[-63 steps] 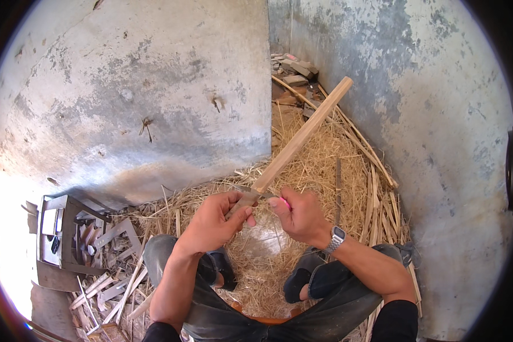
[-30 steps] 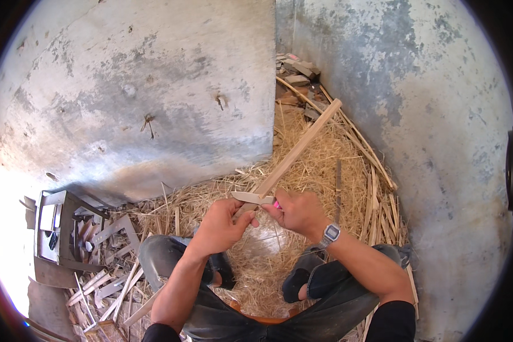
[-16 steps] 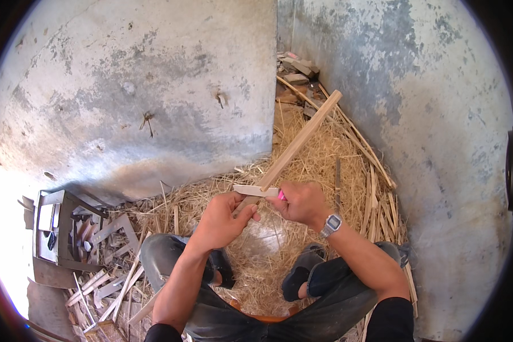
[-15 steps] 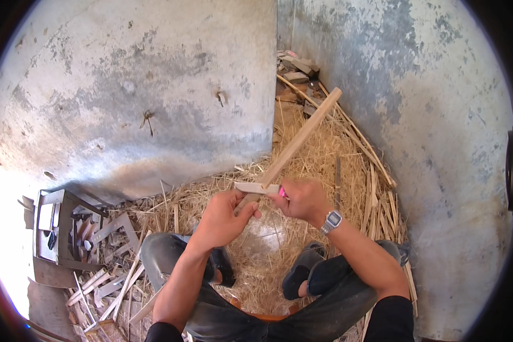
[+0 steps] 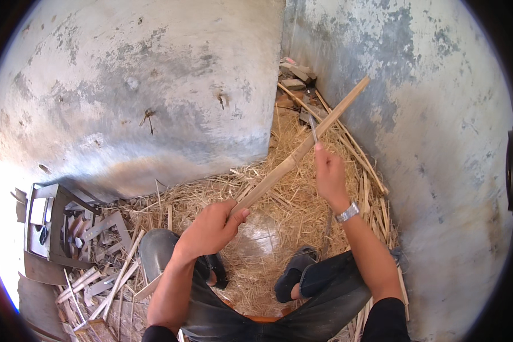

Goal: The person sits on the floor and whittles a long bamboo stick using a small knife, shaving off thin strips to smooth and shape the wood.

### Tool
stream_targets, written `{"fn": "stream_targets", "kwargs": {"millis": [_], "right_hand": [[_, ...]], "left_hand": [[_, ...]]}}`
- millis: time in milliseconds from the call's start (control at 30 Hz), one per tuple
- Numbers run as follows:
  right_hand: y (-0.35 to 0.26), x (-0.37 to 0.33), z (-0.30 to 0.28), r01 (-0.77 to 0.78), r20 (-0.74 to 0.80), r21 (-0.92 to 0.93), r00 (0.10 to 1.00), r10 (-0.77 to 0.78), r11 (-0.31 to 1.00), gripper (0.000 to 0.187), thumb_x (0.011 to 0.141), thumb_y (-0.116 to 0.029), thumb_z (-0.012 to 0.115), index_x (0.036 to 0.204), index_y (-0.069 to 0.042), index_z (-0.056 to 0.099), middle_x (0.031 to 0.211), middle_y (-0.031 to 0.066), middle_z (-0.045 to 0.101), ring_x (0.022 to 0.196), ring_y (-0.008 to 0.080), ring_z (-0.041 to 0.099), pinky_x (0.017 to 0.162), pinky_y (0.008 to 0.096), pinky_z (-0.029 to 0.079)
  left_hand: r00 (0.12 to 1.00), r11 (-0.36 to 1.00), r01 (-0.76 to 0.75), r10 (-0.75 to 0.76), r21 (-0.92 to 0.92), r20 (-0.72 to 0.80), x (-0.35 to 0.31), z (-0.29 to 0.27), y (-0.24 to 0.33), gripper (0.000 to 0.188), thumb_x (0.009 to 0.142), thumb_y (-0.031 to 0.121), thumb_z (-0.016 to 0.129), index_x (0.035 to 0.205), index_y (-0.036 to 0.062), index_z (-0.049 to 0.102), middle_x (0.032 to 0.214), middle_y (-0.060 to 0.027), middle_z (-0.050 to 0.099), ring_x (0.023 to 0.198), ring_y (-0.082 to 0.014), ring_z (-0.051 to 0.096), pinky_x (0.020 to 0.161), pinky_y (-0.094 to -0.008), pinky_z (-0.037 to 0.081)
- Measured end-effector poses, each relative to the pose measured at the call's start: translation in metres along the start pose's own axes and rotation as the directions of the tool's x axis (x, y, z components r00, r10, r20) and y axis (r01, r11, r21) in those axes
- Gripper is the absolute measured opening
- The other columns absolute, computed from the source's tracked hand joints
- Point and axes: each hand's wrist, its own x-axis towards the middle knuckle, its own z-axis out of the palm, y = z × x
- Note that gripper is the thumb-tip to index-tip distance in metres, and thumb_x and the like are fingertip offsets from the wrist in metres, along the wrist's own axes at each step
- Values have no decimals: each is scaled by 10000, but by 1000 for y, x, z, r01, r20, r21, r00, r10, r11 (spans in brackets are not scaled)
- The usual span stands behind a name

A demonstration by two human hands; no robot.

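Observation:
My left hand [image 5: 210,229] is closed round the near end of a long flat bamboo strip [image 5: 280,171], which slants up and away to the right. In my right hand [image 5: 331,175], the fingers are wrapped round a knife. Its blade [image 5: 313,129] points away from me and lies at the strip's farther half, seemingly against its edge. The knife's handle is hidden inside my fist. Beneath the strip, between my feet, is a litter of pale shavings [image 5: 299,199].
A small dark wooden frame stand [image 5: 56,225] sits at the left, beside scattered offcuts [image 5: 105,231]. Long thin strips [image 5: 356,148] lie along the right wall [image 5: 439,171]. Broken bricks [image 5: 295,73] are heaped in the far corner, and another wall [image 5: 194,85] rises ahead.
My right hand and knife have moved away from my left hand, up along the strip toward its far part. The blade has swung from pointing left to pointing away. The strip reaches farther right.

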Motion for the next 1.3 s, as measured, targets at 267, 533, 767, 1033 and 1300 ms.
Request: {"fn": "stream_targets", "kwargs": {"millis": [267, 533, 767, 1033, 1300], "right_hand": [[-85, -80, -1, 351, 345, -138, 894, -287, 926, 399, 1060, -368, 532, 845, -37, 586, 566, 153, 582, 510, 364, 612, 490, 470, 468], [-103, -104, -27, 415, 492, -178, 823, -285, 892, 386, 1032, -396, 591, 849, -56, 584, 604, 144, 601, 525, 371, 614, 503, 471, 474], [-127, -137, 4, 364, 499, -174, 834, -236, 915, 558, 1034, -528, 525, 805, -43, 676, 539, 146, 604, 485, 361, 623, 458, 484, 470], [-100, -130, 49, 372, 555, -175, 802, -221, 911, 518, 1006, -508, 582, 755, -65, 678, 517, 160, 589, 457, 363, 600, 453, 481, 475], [-97, -129, 61, 606, 598, -220, 703, -385, 764, 527, 1001, -523, 589, 720, -86, 676, 490, 139, 568, 435, 327, 599, 432, 456, 480]], "left_hand": [[997, 995, -23, 15, -97, -80, -62, 17, -12, 396, 1081, 324, 544, 891, -14, 627, 658, -118, 611, 602, -217, 589, 590, -392, 446], [986, 956, 71, -111, -286, -127, -137, 31, -42, 425, 1098, 358, 518, 876, 13, 625, 641, -20, 574, 587, -118, 526, 555, -326, 424], [912, 892, 220, -332, -395, -241, -202, 69, -97, 477, 1112, 371, 484, 813, 22, 610, 632, -9, 560, 568, -94, 497, 534, -296, 410], [924, 923, 232, -307, -306, -228, -225, 82, -128, 525, 1106, 384, 491, 766, 5, 619, 587, -47, 570, 552, -137, 545, 540, -335, 440], [899, 857, 266, -386, -442, -206, -223, 89, -158, 519, 1105, 382, 491, 757, 13, 602, 578, -39, 556, 518, -129, 531, 513, -330, 429]]}}
